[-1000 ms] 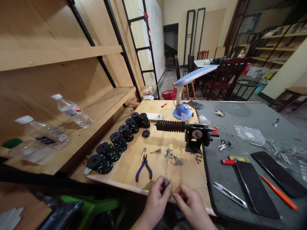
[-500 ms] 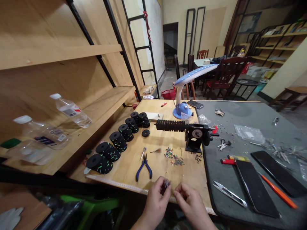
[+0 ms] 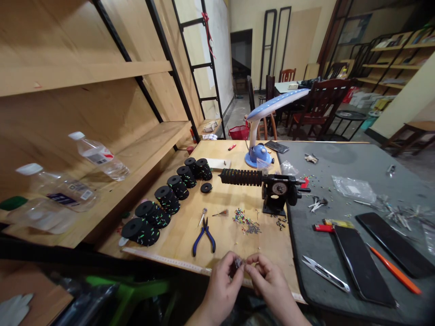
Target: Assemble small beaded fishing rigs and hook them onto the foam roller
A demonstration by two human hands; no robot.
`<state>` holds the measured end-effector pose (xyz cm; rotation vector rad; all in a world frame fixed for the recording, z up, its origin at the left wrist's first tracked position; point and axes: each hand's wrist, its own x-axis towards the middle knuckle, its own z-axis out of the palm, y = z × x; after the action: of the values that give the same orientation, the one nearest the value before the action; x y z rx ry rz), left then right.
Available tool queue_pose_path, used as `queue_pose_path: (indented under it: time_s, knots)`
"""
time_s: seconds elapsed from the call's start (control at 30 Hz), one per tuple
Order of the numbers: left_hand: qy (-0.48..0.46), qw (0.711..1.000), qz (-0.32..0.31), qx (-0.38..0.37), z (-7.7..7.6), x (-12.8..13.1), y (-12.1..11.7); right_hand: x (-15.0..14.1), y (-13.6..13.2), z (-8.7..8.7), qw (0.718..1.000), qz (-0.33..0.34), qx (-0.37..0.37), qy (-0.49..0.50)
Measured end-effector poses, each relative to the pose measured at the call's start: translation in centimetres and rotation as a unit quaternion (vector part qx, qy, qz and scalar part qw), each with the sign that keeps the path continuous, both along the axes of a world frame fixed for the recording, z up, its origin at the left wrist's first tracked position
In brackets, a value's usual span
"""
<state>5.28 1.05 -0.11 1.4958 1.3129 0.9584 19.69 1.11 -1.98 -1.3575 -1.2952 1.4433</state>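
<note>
Low at the table's front edge, my left hand (image 3: 224,283) is closed around a small dark tuft of thin, wiry pieces (image 3: 239,262); their kind is too small to make out. My right hand (image 3: 270,280) is pinched together, its fingertips against the tuft; anything between them is hidden. Just beyond the hands lie a heap of tiny coloured beads (image 3: 239,216) and a pile of small grey metal bits (image 3: 252,227). Blue-handled pliers (image 3: 204,237) rest with handles spread to the left. Farther back stands a black hand-cranked winder (image 3: 275,192) with a ridged black roll (image 3: 242,177) on its shaft.
Stacks of black foam spools (image 3: 146,233) line the table's left side. A blue lamp (image 3: 258,154) stands at the back. On the grey mat (image 3: 326,181) at right are thread snips (image 3: 324,274), phones (image 3: 363,267) and an orange pen-like tool (image 3: 394,270). Bottles (image 3: 102,156) lie on the left shelf.
My right hand has moved left, so its fingertips now meet the tuft in my left hand; before, a small gap lay between the hands. The table items have not moved.
</note>
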Motion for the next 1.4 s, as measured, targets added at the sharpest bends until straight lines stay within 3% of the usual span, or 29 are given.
queue_pose_path:
  time_s: [0.33, 0.57, 0.8, 1.07, 1.2, 1.3, 1.4]
  knots:
    - [-0.017, 1.0, -0.003, -0.003, 0.3, 0.0, 0.0, -0.2, 0.4, 0.2, 0.995, -0.022, -0.044, 0.084]
    - [-0.133, 0.987, -0.006, -0.089, 0.2, 0.2, 0.0, 0.5, 0.7, 1.2, 0.99, -0.042, -0.069, 0.115]
    - [-0.2, 0.966, -0.03, -0.163, 0.3, 0.2, 0.3, 0.6, 0.4, 1.4, 0.997, -0.037, -0.031, 0.053]
    - [-0.154, 0.982, 0.007, -0.106, -0.2, 0.4, 0.7, 0.7, 0.7, 1.6, 1.0, 0.005, 0.004, -0.005]
    - [-0.127, 0.985, -0.001, -0.114, -0.5, 0.3, 0.6, 0.7, 1.0, 1.9, 0.999, 0.037, 0.014, -0.038]
    - [-0.082, 0.993, -0.004, -0.088, -0.8, -0.4, 0.5, 0.8, 1.4, 2.3, 0.993, 0.084, 0.029, -0.082]
    - [-0.056, 0.995, -0.017, -0.078, 0.0, -1.3, 0.6, 0.9, 1.8, 2.8, 0.978, 0.136, 0.063, -0.148]
